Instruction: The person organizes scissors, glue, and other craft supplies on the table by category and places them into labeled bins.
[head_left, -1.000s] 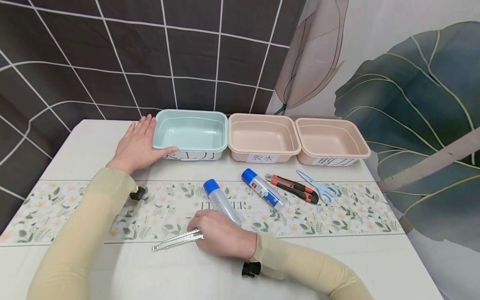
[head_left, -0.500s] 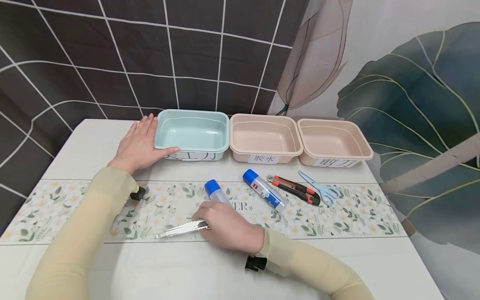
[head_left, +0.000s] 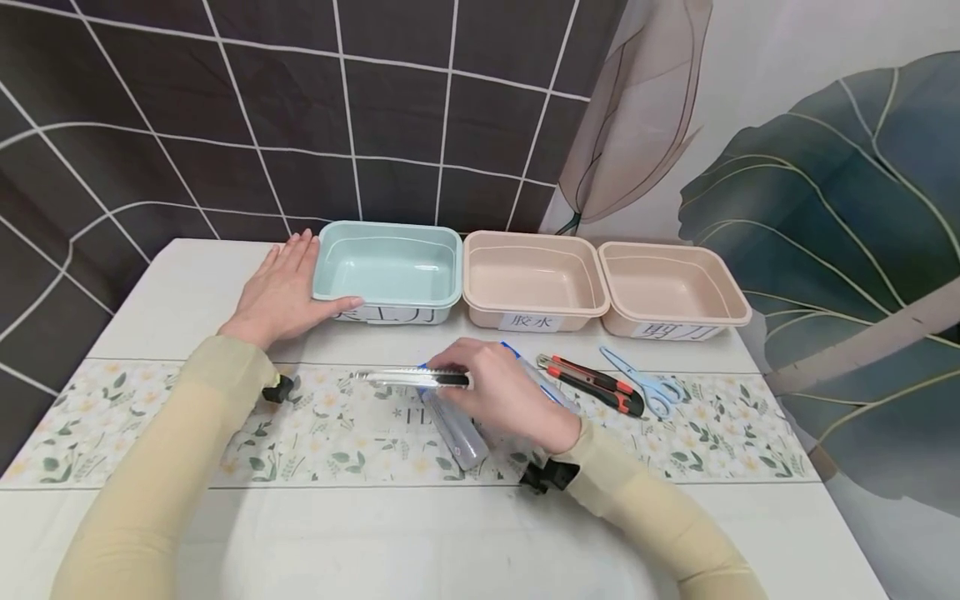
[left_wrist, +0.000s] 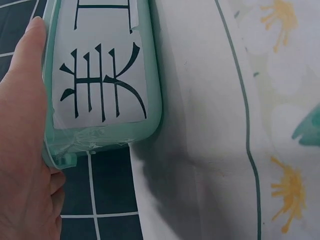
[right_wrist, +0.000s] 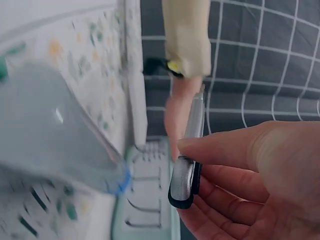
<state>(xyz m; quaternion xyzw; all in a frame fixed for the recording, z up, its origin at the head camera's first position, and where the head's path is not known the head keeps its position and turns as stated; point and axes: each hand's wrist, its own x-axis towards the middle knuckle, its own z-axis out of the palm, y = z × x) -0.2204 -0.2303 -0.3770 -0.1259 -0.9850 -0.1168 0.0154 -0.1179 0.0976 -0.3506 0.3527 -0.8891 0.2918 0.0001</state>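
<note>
Three open-topped rectangular plastic boxes stand in a row, one pale turquoise box and two peach-pink boxes, and before them we have the right hand pinching a slim, silver metal utility knife that crosses our head view of a clear, blue-capped plastic tube. Over to the right wrist, and there's what the head camera hides: the thumb pressing the silver casing near its black-edged end! Left hand, straight-fingered, clasps nothing, merely touching the turquoise box, while only the left wrist gives us the white paper label's thumb-hidden character whole.
</note>
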